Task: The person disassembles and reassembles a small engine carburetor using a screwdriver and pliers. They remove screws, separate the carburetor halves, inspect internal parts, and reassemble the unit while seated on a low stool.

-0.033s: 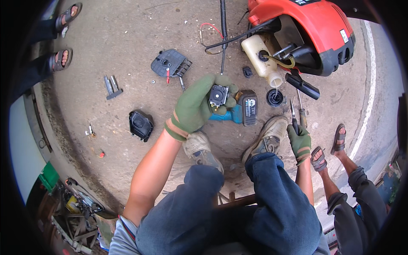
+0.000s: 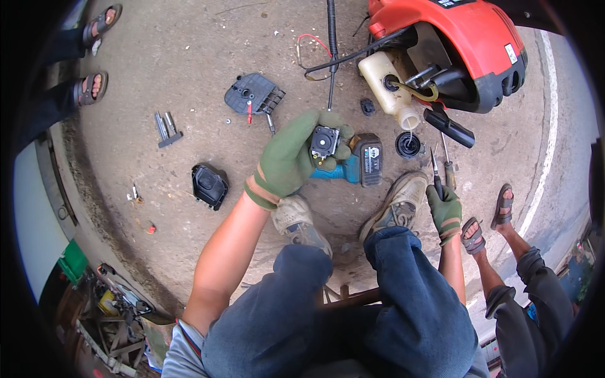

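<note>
My left hand (image 2: 293, 151), in a green glove, is closed around a small square carburetor (image 2: 324, 142) with a round dark face and brass-coloured fittings. Below it, partly covered by that hand, lies a teal cordless power tool (image 2: 337, 171) with a black battery pack (image 2: 370, 160). Beside my right shoe, my gloved right hand (image 2: 445, 211) grips the black handle of needle-nose pliers (image 2: 436, 173), their slim metal tips pointing away from me. A screwdriver (image 2: 449, 173) lies just right of the pliers.
A red machine housing (image 2: 454, 44) lies at the far right with a whitish tank (image 2: 382, 79) and black cap (image 2: 408, 144). Black covers (image 2: 210, 186) and an air filter base-like plate (image 2: 252, 94) lie left. Other people's sandalled feet (image 2: 93, 88) stand at both sides.
</note>
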The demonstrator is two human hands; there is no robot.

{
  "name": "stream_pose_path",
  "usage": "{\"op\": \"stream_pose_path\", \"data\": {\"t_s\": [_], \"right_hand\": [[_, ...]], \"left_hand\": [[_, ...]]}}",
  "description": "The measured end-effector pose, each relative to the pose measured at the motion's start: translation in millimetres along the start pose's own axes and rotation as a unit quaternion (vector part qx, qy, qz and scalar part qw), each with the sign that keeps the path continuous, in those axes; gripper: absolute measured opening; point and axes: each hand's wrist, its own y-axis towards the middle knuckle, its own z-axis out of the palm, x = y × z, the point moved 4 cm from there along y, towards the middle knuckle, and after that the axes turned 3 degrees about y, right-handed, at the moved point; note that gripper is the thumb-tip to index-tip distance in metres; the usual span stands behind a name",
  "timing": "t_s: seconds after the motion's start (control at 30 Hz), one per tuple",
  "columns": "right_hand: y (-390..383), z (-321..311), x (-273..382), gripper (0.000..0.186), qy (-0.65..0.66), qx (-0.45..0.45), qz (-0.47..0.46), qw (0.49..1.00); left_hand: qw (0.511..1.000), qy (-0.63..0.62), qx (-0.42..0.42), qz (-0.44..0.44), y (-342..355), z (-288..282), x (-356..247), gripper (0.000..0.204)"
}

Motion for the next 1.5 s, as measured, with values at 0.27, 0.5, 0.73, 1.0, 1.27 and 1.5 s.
{"op": "stream_pose_path", "data": {"t_s": [0.27, 0.5, 0.73, 1.0, 1.27, 1.5], "right_hand": [[14, -1, -10, 0.036, -0.007, -0.058, -0.019, 0.998], [37, -2, -31, 0.031, -0.094, -0.112, -0.099, 0.984], [50, 9, -45, 0.029, -0.211, -0.077, -0.151, 0.963], [78, -12, -36, 0.044, -0.309, 0.077, -0.066, 0.946], [53, -16, -6, 0.037, -0.102, 0.043, -0.066, 0.992], [45, -12, 29, 0.028, 0.036, -0.018, -0.288, 0.957]], "left_hand": [[1.0, -0.019, -0.001, -0.015, -1, -2, -2, 0.048], [1.0, -0.007, 0.012, -0.019, 6, -6, 6, 0.054], [0.999, -0.003, 0.04, 0.022, 3, -2, 5, 0.056], [0.997, -0.076, 0.018, 0.026, -5, 3, 1, 0.05], [0.958, -0.258, 0.118, 0.033, -11, 1, 4, 0.05], [0.942, -0.309, 0.132, 0.005, -3, 11, 8, 0.044]]}}
